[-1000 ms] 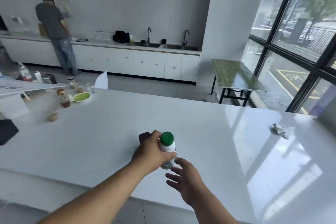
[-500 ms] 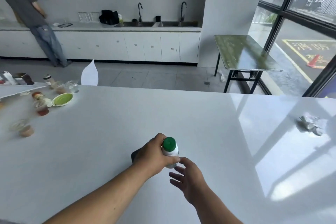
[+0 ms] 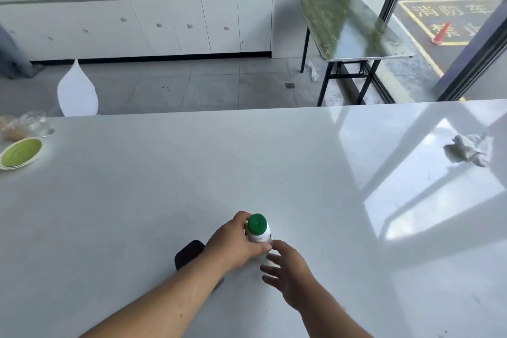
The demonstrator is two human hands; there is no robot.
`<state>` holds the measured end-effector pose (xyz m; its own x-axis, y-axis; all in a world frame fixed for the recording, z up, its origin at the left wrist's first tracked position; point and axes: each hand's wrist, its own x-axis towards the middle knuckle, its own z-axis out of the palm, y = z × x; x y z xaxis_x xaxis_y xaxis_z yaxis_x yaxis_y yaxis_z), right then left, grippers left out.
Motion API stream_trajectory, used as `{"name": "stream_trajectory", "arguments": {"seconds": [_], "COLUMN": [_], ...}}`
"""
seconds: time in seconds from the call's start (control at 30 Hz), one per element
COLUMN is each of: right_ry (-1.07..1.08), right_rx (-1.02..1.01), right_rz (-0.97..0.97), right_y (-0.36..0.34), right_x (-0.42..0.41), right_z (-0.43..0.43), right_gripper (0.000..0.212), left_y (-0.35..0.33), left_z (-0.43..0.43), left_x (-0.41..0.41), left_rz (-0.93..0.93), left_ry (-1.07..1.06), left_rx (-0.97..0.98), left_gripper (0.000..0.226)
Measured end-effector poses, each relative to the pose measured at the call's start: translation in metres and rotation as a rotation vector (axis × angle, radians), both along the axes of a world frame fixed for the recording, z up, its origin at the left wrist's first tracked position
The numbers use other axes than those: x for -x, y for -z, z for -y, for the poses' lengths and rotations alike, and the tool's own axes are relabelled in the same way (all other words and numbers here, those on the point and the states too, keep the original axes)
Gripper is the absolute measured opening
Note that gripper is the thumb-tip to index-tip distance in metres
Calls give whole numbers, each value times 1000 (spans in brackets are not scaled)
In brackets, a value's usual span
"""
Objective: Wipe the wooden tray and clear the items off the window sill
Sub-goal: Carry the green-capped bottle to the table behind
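Note:
A small white bottle with a green cap [image 3: 258, 229] stands upright on the white counter [image 3: 137, 200], near its front edge. My left hand [image 3: 236, 241] is wrapped around the bottle's body. My right hand [image 3: 288, 269] hovers just beside it on the right, fingers spread and empty, fingertips almost at the bottle's base. A dark flat object [image 3: 188, 252] lies on the counter behind my left wrist, partly hidden. No wooden tray or window sill shows in this view.
A crumpled white tissue [image 3: 470, 150] lies at the counter's right. A green-lined bowl [image 3: 20, 152] and clear plastic wrap [image 3: 30, 125] sit at the far left. Beyond are a white chair back [image 3: 77, 92], a folding table [image 3: 348, 25], cabinets with sinks and a large window.
The view has tilted down and shifted right, so the person at the far counter is almost out of frame. My left hand still holds the bottle; my right hand stays close beside it.

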<state>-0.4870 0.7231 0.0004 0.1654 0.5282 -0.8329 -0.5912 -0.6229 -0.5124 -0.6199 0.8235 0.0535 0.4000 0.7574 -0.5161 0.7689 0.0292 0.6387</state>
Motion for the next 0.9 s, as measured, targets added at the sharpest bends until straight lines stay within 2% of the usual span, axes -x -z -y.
{"name": "stream_trajectory", "arguments": {"seconds": [0.07, 0.13, 0.2, 0.3, 0.47, 0.63, 0.9], "right_ry": [-62, -160, -234, -282, -273, -121, 247], "right_rx": [-1, -2, 23, 105, 269, 460, 690], "right_rz": [87, 309, 650, 1113, 1573, 1691, 1485], "right_y": [-11, -29, -57, -107, -188, -237, -234], "right_x": [0, -4, -10, -11, -7, 0, 40], "right_z": [3, 9, 23, 58, 142, 258, 474], "right_gripper": [40, 53, 63, 73, 80, 75, 75], "left_y": [-11, -31, -56, -95, -146, -179, -195], "left_z": [-6, -13, -21, -24, 14, 107, 304], "left_x": [9, 19, 29, 33, -6, -55, -110], "left_rz": [3, 1, 23, 20, 69, 234, 340], "left_ry": [80, 151, 219, 395, 714, 898, 1288], "left_rx": [15, -25, -125, -377, -682, -689, -675], "left_gripper": [97, 114, 110, 94, 87, 83, 76]}}
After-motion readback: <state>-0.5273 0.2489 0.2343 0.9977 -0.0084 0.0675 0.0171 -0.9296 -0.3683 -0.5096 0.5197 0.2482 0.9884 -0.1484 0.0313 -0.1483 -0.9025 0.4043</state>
